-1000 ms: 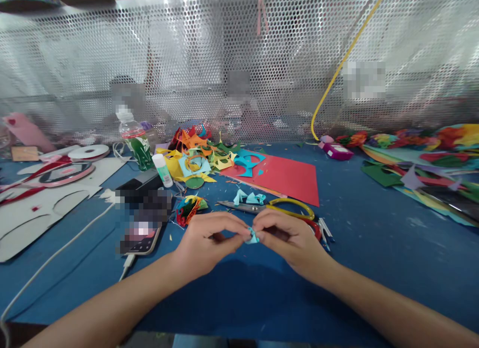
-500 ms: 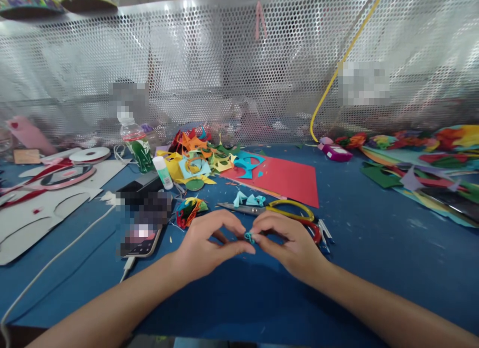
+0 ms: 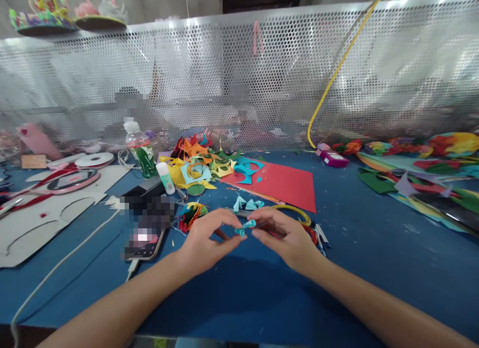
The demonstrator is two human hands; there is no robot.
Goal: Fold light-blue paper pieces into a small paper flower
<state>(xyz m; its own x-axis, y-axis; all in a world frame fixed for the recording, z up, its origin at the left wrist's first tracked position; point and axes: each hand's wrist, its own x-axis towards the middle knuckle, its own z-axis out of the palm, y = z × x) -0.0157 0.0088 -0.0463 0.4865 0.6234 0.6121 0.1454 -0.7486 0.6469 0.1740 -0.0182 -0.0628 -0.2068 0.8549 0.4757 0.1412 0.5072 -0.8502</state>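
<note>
A small folded piece of teal paper (image 3: 246, 228) is held up over the table between my two hands. My left hand (image 3: 209, 236) has its thumb and forefinger on the paper's left end. Against the right end rest the thumb and forefinger of my right hand (image 3: 284, 234). Just behind my fingers lie several more folded light-blue paper pieces (image 3: 247, 204). Scissors with a yellow and red handle (image 3: 295, 212) are partly covered by my right hand. Left of my left hand sits a cluster of multicoloured folded paper (image 3: 190, 216).
Paper scraps (image 3: 198, 161) and red sheets (image 3: 288, 184) lie behind my hands. To the left are a glue stick (image 3: 165, 177), a bottle (image 3: 142, 153), and a phone (image 3: 147, 238) with a white cable (image 3: 69, 253). A perforated metal panel (image 3: 194, 79) closes off the back.
The teal paper has turned and more of its length shows between my fingertips. My fingers have spread slightly apart around it. The camera view has tilted up a little.
</note>
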